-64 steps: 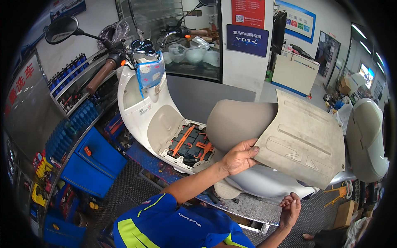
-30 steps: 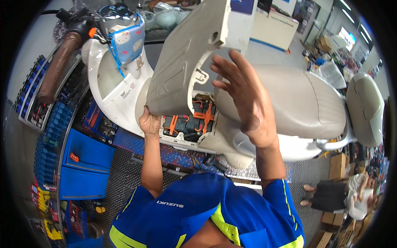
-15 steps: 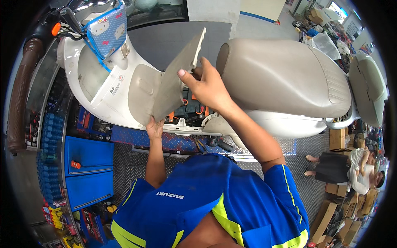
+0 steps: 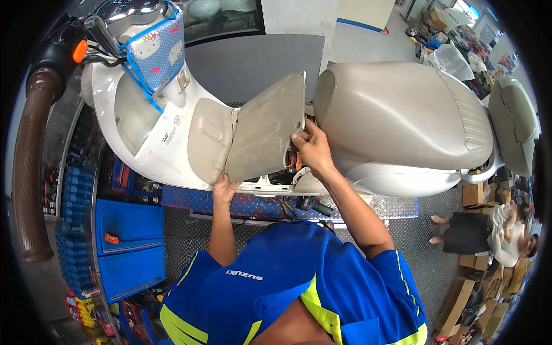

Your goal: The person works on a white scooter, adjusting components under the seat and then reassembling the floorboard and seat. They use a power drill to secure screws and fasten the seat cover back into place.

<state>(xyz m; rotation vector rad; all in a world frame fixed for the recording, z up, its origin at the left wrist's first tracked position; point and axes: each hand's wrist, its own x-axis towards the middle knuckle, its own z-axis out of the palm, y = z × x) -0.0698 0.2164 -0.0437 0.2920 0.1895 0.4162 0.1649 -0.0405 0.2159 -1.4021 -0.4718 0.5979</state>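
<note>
A grey-beige floorboard panel [image 4: 267, 126] of a white electric scooter [image 4: 155, 149] is tilted, its right side raised over the battery bay. My right hand [image 4: 316, 150] pinches the panel's right edge between thumb and fingers. At its near left corner my left hand [image 4: 225, 188] holds the lower edge, with some fingers hidden beneath. Below the raised side, dark batteries with an orange connector [image 4: 298, 161] partly show in the bay. The fixed beige footrest section [image 4: 210, 135] adjoins the panel's left edge.
The beige seat [image 4: 402, 115] rises to the right, and a brown handlebar grip [image 4: 31, 167] is at far left. A black power tool [image 4: 315, 206] lies on the blue lift platform [image 4: 253, 201]. Blue tool drawers [image 4: 131, 224] stand lower left. Another person [image 4: 500, 233] is at right.
The panel has come down from a steep tilt to a flatter one, covering more of the bay. My right hand has moved lower and to the right with its edge.
</note>
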